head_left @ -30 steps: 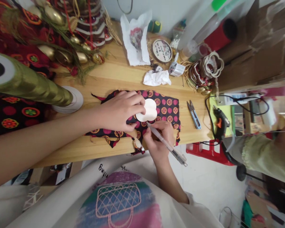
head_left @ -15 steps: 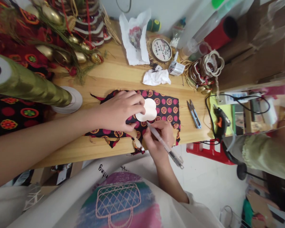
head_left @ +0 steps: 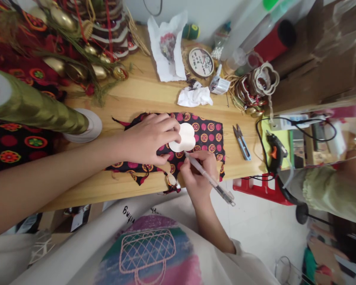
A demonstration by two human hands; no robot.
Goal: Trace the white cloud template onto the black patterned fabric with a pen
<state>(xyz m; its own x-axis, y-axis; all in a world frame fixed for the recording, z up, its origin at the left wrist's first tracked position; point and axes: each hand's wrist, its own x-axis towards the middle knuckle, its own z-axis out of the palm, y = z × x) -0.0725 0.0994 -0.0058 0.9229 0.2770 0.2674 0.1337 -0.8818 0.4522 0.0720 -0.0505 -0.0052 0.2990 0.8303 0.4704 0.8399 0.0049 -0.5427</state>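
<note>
A white card with rounded lobes, like a flower shape [head_left: 187, 136], lies flat on a piece of black patterned fabric [head_left: 208, 136] printed with orange and magenta circles. My left hand [head_left: 151, 138] rests over the fabric, fingertips pressing on the card's left part and thumb apart from the fingers. A clear pen [head_left: 209, 177] sits in my right hand [head_left: 200, 174], shut around it. The pen's tip touches or hovers just below the card's lower edge; which one I cannot tell. Frayed fabric ends hang along the near side.
Blue thread snips [head_left: 241, 142] lie right of the fabric. Further right are a glue gun [head_left: 275, 152] and its black cord. Behind sit crumpled white paper [head_left: 195, 96], a round tin [head_left: 201, 62] and a small white bottle [head_left: 219, 84]. A green ribbon roll [head_left: 41, 105] stands left.
My right hand has shifted slightly right, and the pen's back end has swung up and to the right. My left hand and the card stay in place on the fabric.
</note>
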